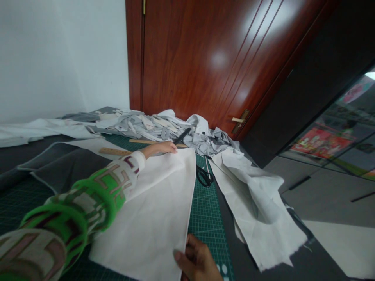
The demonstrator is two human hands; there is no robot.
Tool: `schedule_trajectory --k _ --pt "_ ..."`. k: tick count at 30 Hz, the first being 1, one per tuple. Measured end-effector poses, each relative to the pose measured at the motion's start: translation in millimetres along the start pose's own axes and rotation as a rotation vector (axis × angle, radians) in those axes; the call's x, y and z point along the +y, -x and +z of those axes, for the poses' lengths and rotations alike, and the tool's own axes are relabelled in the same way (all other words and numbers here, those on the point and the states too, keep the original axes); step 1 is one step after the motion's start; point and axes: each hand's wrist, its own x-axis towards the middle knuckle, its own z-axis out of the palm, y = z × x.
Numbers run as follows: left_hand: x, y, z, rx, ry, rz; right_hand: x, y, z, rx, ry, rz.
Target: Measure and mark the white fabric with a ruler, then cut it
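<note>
White cloth (155,218) lies over the mat (206,214), long axis seven to one o'clock, right hand (196,259) pinching its edge at five, left hand (167,147) touching its one-o'clock end, grip unclear.

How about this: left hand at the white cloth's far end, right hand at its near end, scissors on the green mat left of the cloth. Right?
Not quite: the scissors lie on the green mat to the right of the white cloth, as the head view shows. The rest stands.
</note>
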Motion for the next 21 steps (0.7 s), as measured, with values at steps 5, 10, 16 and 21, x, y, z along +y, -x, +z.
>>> schedule_trajectory --k 5,10,16,21 --pt "0.4 -7.1 5.3 0.026 -0.078 0.023 -3.1 1.2 1.4 0.012 -0.003 -0.005" --pt "7.6 -15.0 12.7 0.060 -0.216 0.048 -6.7 2.3 2.3 0.034 -0.025 0.024" --pt "29.9 -3.1 25.3 0.120 -0.376 0.112 -2.6 1.6 1.0 0.037 -0.087 0.013" --pt "67.8 53.8 35.0 0.037 -0.451 0.193 5.4 1.3 2.1 0.098 -0.131 -0.027"
